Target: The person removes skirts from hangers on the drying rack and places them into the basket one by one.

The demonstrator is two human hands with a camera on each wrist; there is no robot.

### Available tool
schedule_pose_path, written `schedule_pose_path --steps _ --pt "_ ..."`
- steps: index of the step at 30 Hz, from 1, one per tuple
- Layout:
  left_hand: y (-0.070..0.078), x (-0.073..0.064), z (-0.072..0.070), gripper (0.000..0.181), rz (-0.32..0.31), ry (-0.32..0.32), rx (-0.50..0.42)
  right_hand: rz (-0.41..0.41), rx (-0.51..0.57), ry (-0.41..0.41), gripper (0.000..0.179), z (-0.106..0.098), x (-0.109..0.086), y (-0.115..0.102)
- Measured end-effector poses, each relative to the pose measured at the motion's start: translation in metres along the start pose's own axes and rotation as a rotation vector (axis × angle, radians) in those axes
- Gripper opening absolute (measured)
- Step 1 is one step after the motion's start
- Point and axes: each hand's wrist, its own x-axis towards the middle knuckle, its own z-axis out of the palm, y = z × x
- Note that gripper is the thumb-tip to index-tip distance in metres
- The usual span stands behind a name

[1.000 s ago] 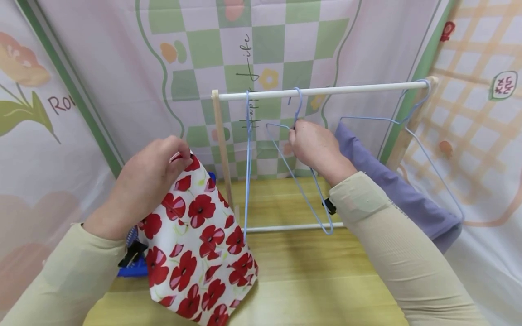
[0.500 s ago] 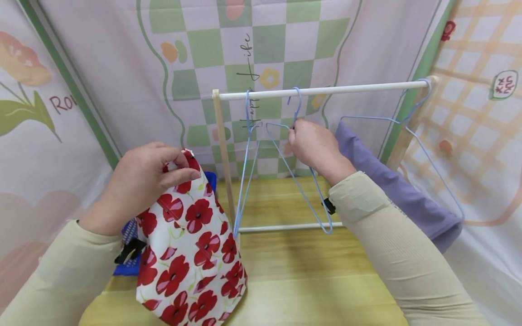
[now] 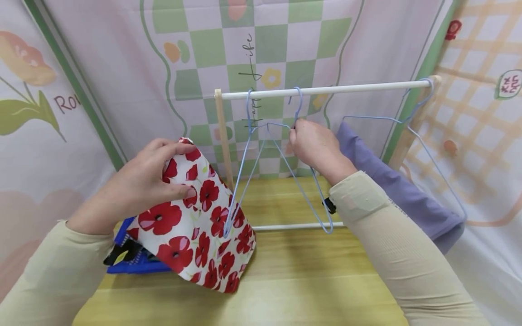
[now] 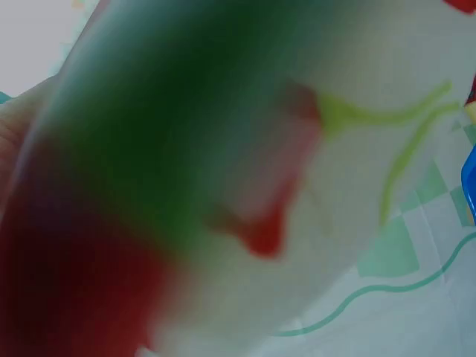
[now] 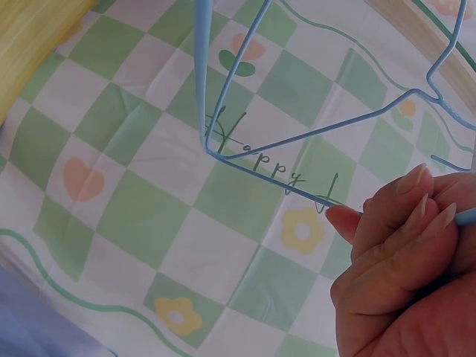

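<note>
My left hand [image 3: 138,181] holds a white cloth with red poppies [image 3: 200,226] by its upper edge, fingers at the top corner and thumb on the printed face. In the left wrist view the cloth [image 4: 327,178] is close and blurred, hiding most of that hand. A light-blue clothes hanger [image 3: 242,179] hangs from the rail, its lower corner passing in front of the cloth. My right hand [image 3: 316,145] grips a second blue hanger [image 3: 302,192] just below its hook, which sits over the rail. The right wrist view shows fingers curled round that hanger's wire [image 5: 297,191].
A white rail [image 3: 359,88] on wooden posts spans the table [image 3: 310,280]. At its right end hangs another hanger [image 3: 438,174] bearing a purple cloth [image 3: 399,190]. A blue basket [image 3: 138,265] stands behind the poppy cloth. Printed curtains surround the table on three sides.
The poppy cloth has swung up and tilted, its lower end rising, while my left thumb has spread down its face. The left hanger has turned from edge-on towards the right. My right hand stays put.
</note>
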Motion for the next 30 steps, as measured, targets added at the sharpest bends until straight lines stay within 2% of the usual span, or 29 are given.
schedule_pose_path --steps 4,7,11,15,18,25,30 --pt "-0.0033 0.0004 -0.0021 0.097 -0.008 -0.034 0.0 0.006 -0.001 -0.005 0.037 -0.0004 -0.0001 -0.001" --pt "-0.0039 -0.0005 -0.0043 0.096 0.012 -0.053 -0.01 0.009 -0.002 -0.009 0.038 -0.0007 0.0 -0.0016" --pt "-0.0047 -0.0011 -0.0074 0.07 0.009 -0.087 -0.05 0.006 0.001 -0.006 0.038 -0.0008 -0.0003 -0.003" --pt "-0.006 -0.0003 -0.0085 0.036 -0.044 -0.106 -0.04 0.005 0.003 0.0 0.037 -0.0003 -0.0001 -0.0051" --pt "-0.0053 -0.0001 -0.0069 0.028 -0.053 -0.098 0.012 0.006 0.003 0.004 0.038 0.0001 0.0001 -0.0045" --pt "-0.0054 -0.0004 -0.0067 0.047 -0.035 -0.081 0.123 0.009 0.0 0.005 0.036 0.0003 0.0001 -0.0053" --pt "-0.0092 0.0011 -0.0101 0.066 -0.077 -0.115 0.072 0.014 0.001 0.0 0.036 0.0 0.0001 -0.0063"
